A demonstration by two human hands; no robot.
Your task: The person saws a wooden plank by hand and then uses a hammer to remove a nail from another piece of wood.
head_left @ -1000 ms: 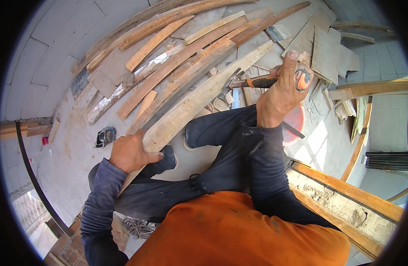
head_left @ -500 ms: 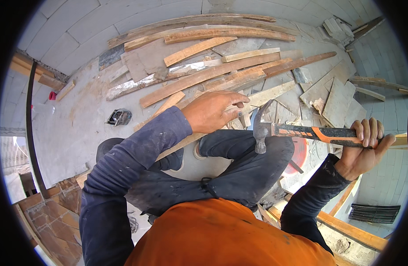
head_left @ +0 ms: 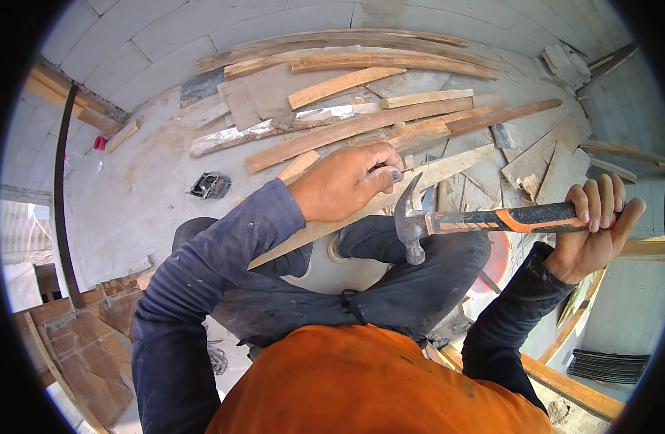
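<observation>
My right hand point(head_left: 591, 226) grips a claw hammer point(head_left: 484, 220) by the end of its black and orange handle. Its steel head hangs over my right thigh, to the right of my left hand point(head_left: 347, 182). Thumb and forefinger of that left hand pinch a small nail point(head_left: 408, 171), whose thin shank sticks out to the right. Beneath the left hand a long pale plank point(head_left: 452, 165) runs slantwise across, in front of my bent knees. The hammer head is apart from the nail, and part of the plank is hidden by my left arm.
Beyond the plank, loose boards point(head_left: 361, 134) and broken sheet pieces point(head_left: 556, 170) litter the concrete floor up to a block wall point(head_left: 275, 29). A dark crumpled object point(head_left: 210, 185) lies at left. A reddish round item point(head_left: 497, 253) sits beside my right knee.
My left fingers have drawn together, and the nail now shows between them. The hammer head has come slightly lower and to the left. The whole view has shifted a little.
</observation>
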